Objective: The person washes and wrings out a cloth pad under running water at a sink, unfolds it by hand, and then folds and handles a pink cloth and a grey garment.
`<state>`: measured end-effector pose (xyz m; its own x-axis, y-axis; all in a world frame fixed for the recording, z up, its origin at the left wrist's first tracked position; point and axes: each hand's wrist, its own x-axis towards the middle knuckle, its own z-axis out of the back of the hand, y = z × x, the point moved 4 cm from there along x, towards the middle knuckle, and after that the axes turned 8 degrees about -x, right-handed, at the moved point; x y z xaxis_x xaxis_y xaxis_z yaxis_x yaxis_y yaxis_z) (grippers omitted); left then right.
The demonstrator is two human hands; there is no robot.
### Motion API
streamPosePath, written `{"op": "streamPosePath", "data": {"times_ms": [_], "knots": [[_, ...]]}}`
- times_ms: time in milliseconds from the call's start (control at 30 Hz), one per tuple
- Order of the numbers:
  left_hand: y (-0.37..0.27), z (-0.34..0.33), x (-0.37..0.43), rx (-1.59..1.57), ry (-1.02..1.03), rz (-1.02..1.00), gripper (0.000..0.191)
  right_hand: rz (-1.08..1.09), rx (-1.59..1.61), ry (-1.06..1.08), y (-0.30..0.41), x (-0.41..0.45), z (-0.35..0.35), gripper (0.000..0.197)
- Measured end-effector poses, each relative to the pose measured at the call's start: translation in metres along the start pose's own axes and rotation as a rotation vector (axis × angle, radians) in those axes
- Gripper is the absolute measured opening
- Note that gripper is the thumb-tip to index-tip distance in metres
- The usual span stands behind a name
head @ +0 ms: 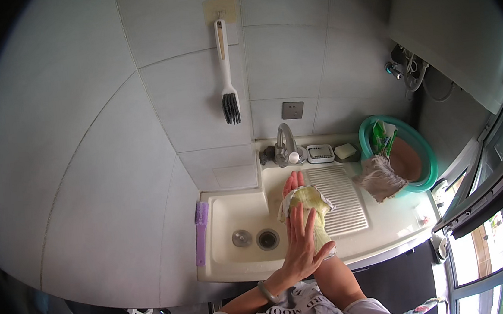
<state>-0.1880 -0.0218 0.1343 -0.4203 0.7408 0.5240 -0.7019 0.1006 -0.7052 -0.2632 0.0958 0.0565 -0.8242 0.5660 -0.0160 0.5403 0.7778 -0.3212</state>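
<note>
A yellow-green cloth (314, 196) with whitish edges is spread over my right hand (292, 183), whose fingertips stick out beyond its far edge. My left hand (302, 238) lies flat on top of the cloth with its fingers apart, and a bangle circles that wrist. The cloth hangs down over the right wrist. Both hands are above the cream laundry sink (234, 208), beside its ribbed washboard (337, 198). The right palm is hidden by the cloth.
A grey faucet (284, 142), a white soap dish (320, 154) and a soap bar (345, 150) line the back ledge. A purple brush (201, 234) rests on the left rim. At right, a green basin (429, 162) holds a packet, with a crumpled cloth (380, 178) over its edge.
</note>
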Motion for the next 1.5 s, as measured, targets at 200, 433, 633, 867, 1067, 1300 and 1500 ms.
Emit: {"op": "streamPosePath", "data": {"times_ms": [200, 433, 633, 867, 1067, 1300, 1500], "knots": [[0.015, -0.009, 0.002, -0.22, -0.11, 0.01, 0.085, -0.072, 0.056, 0.125, 0.003, -0.002, 0.001, 0.047], [0.048, -0.008, 0.01, -0.55, -0.265, -0.004, 0.076, -0.083, 0.016, 0.126, -0.01, -0.019, -0.027, 0.047], [0.083, 0.029, 0.027, -0.384, -0.42, 0.193, 0.063, 0.135, -0.273, -0.001, 0.013, -0.013, -0.016, 0.044], [0.089, 0.088, 0.044, -0.916, -0.569, 0.193, 0.036, 0.046, -1.212, 0.057, 0.029, -0.045, -0.036, 0.054], [0.084, 0.123, 0.062, -0.749, -0.405, 0.289, 0.045, -0.461, -0.919, -0.066, 0.045, -0.044, -0.053, 0.06], [0.118, 0.122, 0.05, -0.876, -0.134, 0.451, 0.048, 0.19, -1.324, -0.038, 0.05, -0.04, -0.065, 0.023], [0.096, 0.11, 0.036, 0.063, -0.571, -0.034, 0.032, 0.445, -1.749, 0.114, 0.03, -0.05, -0.074, 0.025]]}}
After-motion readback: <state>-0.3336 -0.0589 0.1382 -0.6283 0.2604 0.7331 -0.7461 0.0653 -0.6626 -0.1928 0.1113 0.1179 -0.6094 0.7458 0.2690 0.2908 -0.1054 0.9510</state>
